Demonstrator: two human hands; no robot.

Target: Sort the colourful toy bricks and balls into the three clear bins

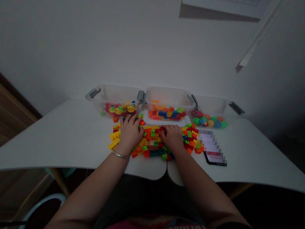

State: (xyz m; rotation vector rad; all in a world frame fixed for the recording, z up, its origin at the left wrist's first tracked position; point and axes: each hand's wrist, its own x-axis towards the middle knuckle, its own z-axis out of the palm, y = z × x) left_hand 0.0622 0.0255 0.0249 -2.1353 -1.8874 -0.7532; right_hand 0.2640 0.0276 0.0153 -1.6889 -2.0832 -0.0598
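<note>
A pile of colourful toy bricks (151, 143) lies on the white table, in front of three clear bins. On the pile's left part rests my left hand (130, 132), its fingers spread over the bricks and a silver bangle on the wrist. My right hand (173, 136) is at the right part of the pile, its fingers curled in towards a dark red brick; whether it grips that brick is too small to tell. Yellow bricks (114, 140) lie left of my left hand, and orange and green ones lie right of my right hand.
Behind the pile stand a left bin (116, 92) with mixed toy pieces, a middle bin (170, 94) with bricks and a right bin (214, 104) with coloured balls. A phone (212, 149), partly pixelated, lies right of the pile on the white table (260, 160).
</note>
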